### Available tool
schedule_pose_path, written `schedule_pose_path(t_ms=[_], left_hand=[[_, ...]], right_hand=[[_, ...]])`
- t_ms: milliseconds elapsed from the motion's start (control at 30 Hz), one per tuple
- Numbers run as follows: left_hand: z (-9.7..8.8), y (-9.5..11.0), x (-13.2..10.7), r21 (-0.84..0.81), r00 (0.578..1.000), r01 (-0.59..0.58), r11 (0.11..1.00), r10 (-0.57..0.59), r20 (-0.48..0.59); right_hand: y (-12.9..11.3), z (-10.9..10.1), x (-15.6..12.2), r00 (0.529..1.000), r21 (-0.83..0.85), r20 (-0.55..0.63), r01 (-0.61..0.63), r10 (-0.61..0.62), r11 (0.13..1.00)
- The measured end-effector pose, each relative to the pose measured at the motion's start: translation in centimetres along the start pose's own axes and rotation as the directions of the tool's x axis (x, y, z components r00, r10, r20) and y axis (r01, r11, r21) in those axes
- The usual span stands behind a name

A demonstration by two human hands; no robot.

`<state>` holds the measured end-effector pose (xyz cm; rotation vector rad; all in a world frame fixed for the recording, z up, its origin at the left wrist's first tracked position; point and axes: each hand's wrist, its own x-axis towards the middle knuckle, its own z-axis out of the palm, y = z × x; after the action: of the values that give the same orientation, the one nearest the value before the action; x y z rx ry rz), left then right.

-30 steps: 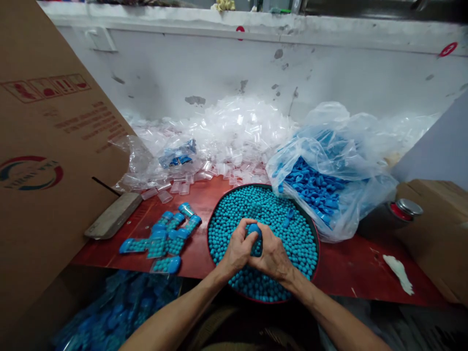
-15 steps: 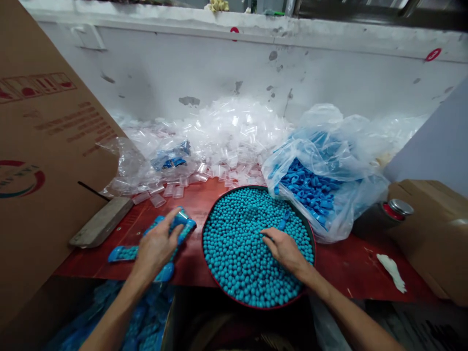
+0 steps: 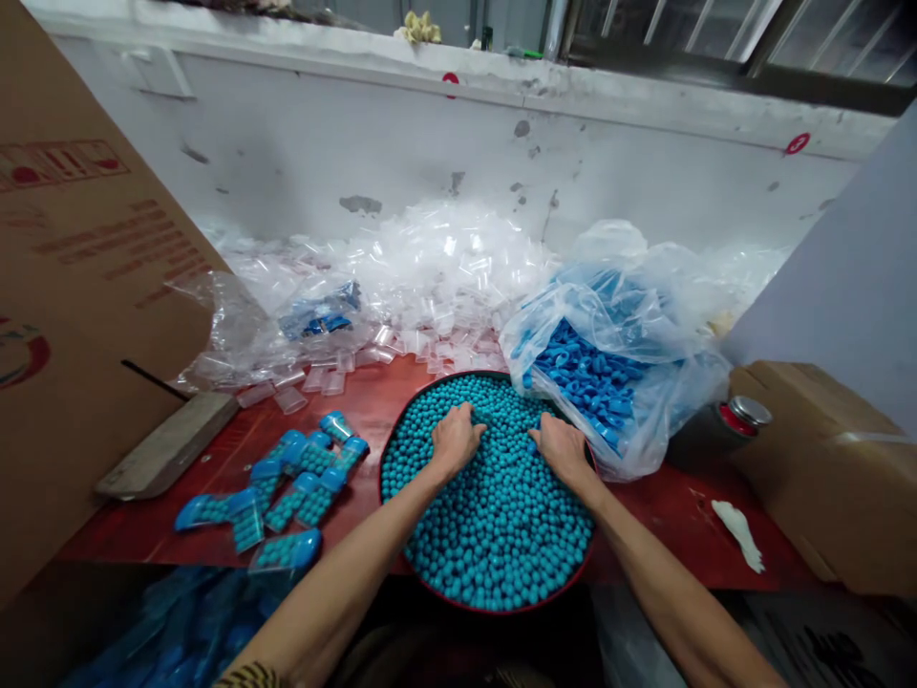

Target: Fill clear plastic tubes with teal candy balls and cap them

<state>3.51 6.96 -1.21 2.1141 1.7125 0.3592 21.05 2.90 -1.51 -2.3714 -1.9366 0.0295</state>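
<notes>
Cardboard box (image 3: 86, 287) with red print stands along the left edge, and a grey block (image 3: 168, 446) lies beside it on the red desk (image 3: 354, 502). Below, under the desk's front edge, sits a blurred blue heap (image 3: 179, 621). Next comes a loose group of filled packs (image 3: 315, 457), clear with blue ends and beads inside, some touching one another. Behind them, clear plastic sleeves (image 3: 444, 268) pile up against the wall and spread toward the middle.

At centre is a round tray (image 3: 494, 610) full of turquoise beads (image 3: 494, 535). Both hands are in it, apart from each other. The left hand (image 3: 457, 441) curls over the beads toward the far side, its fingertips down among them; whether it grasps anything, I cannot tell. The right hand (image 3: 563, 444) is bent near the right rim, with a bit of blue at its fingertips; its grip is unclear too.

Just behind the right rim, a plastic bag (image 3: 673, 401) gapes over blue caps (image 3: 587, 373). Farther right stand a metal-lidded jar (image 3: 750, 411) and a smaller carton (image 3: 823, 478), with a white scrap (image 3: 737, 535) in front.
</notes>
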Motion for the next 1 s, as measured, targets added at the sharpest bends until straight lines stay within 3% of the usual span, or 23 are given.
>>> schedule_pose_path(t_ms=[233, 433, 667, 900, 1000], left_hand=[[1.1, 0.3, -0.3, -0.013, 0.998, -0.055, 0.998, 0.056, 0.022], [1.1, -0.6, 0.8, -0.069, 0.991, -0.098, 0.993, 0.104, 0.088], [1.1, -1.0, 2.0, -0.152, 0.979, -0.132, 0.979, 0.153, 0.137], [0.5, -1.7, 2.2, -0.358, 0.957, -0.145, 0.922, 0.223, 0.188], [0.0, -1.7, 2.2, -0.454, 0.947, -0.142, 0.879, 0.254, 0.196]], right_hand=[[-1.5, 1.5, -1.9, 0.97, 0.071, -0.094, 0.23, -0.223, 0.971], [-1.4, 0.9, -0.3, 0.979, 0.166, -0.111, 0.187, -0.171, 0.968], [-3.9, 1.0, 1.1, 0.949, 0.262, -0.1, 0.314, -0.298, 0.913], [-0.9, 0.9, 0.9, 0.945, 0.437, -0.076, 0.317, -0.317, 0.842], [-1.4, 0.3, 1.4, 0.952, 0.54, -0.119, 0.301, -0.283, 0.786]])
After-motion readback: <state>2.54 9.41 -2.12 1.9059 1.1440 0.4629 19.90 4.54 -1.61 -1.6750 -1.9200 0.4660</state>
